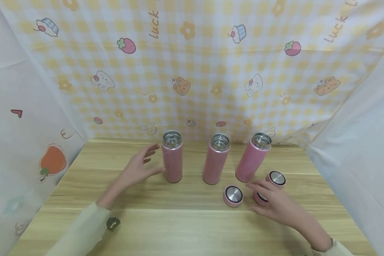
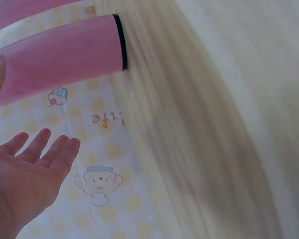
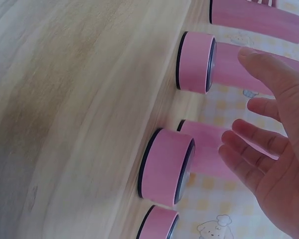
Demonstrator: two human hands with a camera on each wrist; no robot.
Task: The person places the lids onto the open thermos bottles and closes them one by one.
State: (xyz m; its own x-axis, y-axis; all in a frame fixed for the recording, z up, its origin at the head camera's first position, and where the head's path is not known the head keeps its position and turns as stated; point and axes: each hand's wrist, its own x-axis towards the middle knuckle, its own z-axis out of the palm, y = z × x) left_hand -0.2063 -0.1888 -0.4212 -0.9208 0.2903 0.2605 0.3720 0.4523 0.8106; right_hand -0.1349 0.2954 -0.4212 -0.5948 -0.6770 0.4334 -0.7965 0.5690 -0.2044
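Note:
Three pink thermos bottles stand uncapped on the table: the left bottle (image 1: pixel 172 163), the middle bottle (image 1: pixel 215 165) and the right bottle (image 1: pixel 251 161), each with a bare steel mouth. My left hand (image 1: pixel 140 167) is beside the left bottle, fingers spread and thumb right at its wall; nothing is in its palm in the left wrist view. Over the lids at the right, my right hand (image 1: pixel 276 204) has loosely bent fingers and holds nothing. It partly covers the near lid (image 1: pixel 260 200). The left lid (image 1: pixel 233 196) and far lid (image 1: pixel 276 178) lie steel-top up beside it.
Behind the bottles hangs a yellow-checked cloth (image 1: pixel 211 64) with cartoon prints, meeting the back edge of the wooden table (image 1: pixel 179 231). White cloth walls (image 1: pixel 364 117) close both sides. A small dark object (image 1: pixel 113 223) shows beside the left sleeve (image 1: pixel 83 227).

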